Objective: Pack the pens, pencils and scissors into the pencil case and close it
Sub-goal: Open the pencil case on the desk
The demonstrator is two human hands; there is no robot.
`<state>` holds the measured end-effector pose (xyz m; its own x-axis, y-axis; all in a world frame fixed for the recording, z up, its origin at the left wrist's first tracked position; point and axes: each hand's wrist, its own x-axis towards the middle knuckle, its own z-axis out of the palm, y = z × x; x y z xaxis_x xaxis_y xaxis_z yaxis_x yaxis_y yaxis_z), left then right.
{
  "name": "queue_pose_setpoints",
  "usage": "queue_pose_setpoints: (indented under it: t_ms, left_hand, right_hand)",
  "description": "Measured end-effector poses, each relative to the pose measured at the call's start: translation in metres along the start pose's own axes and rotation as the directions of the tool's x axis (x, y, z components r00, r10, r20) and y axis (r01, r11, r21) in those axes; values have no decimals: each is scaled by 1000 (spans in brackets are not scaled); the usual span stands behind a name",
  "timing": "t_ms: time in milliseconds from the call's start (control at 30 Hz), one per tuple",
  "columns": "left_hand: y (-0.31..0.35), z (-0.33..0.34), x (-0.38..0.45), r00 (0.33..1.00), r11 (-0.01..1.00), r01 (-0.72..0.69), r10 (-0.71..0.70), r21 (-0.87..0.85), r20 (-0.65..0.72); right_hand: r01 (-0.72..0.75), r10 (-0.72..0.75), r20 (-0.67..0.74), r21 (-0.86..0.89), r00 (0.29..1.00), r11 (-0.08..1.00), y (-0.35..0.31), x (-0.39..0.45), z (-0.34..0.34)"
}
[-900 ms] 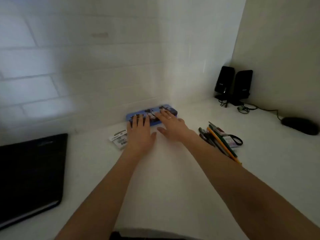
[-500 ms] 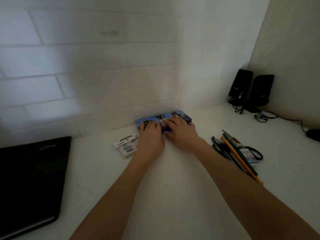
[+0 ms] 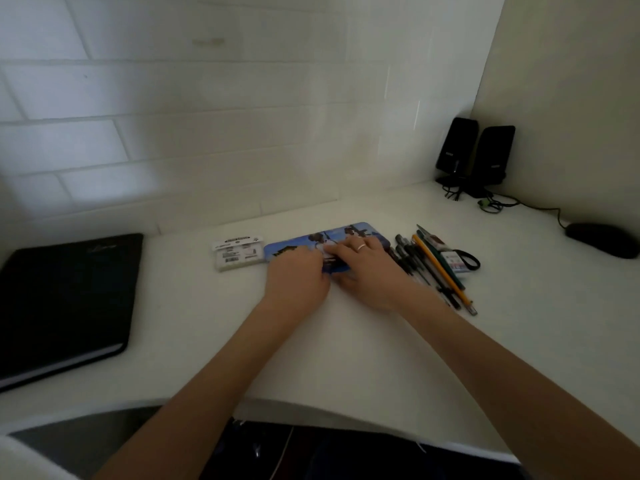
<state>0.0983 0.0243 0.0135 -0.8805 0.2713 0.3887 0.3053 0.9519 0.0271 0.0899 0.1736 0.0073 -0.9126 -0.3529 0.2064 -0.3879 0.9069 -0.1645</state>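
Gripping pencil case (image 3: 360, 233) front edge now

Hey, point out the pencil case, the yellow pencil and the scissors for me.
pencil case (image 3: 360, 230): head view, on the far right part of its printed blue lid.
yellow pencil (image 3: 441, 270): head view, on the middle of its shaft.
scissors (image 3: 471, 262): head view, on the black handle loop.
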Motion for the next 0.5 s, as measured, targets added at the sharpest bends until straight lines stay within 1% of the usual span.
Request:
queue_pose_setpoints:
  t_ms: [67, 100, 133, 167, 200, 233, 300, 367, 433, 500]
  left_hand:
    - [-10, -6, -3, 1000, 992, 8, -7, -122, 2]
    - [-18, -5, -3, 998, 981, 28, -18, -190, 52]
    - [-26, -5, -4, 990, 974, 50, -19, -222, 138]
    - [-32, -4, -6, 972, 972, 74, -20, -224, 236]
    - [-37, -1, -7, 953, 969, 92, -18, -230, 303]
    - [-40, 1, -9, 943, 962, 89, 2, -259, 332]
    - [-46, 5, -12, 952, 930, 27, 87, -367, 292]
    - [-46, 7, -14, 963, 905, -21, 134, -426, 236]
    - [-42, 9, -12, 965, 888, -46, 158, -457, 208]
    - [-37, 11, -9, 960, 877, -60, 181, -477, 212]
  right_hand:
    - [7, -8, -17, -55, 1000, 998, -5, -10, -1]
    - [15, -17, -27, -78, 999, 997, -6, -16, -2]
    - [30, -34, -37, -98, 999, 995, -7, -22, -3]
    - [49, -54, -47, -114, 997, 992, -8, -28, -4]
    - [69, -76, -53, -128, 996, 989, -9, -34, -4]
    - [90, -98, -55, -138, 994, 986, -9, -40, -5]
    - [123, -132, -59, -143, 989, 982, -7, -49, -5]
    - [126, -136, -86, -112, 987, 986, 0, -54, -7]
    - [67, -71, -98, -50, 993, 997, 9, -56, -10]
    - [8, -11, -85, -39, 996, 999, 21, -57, -12]
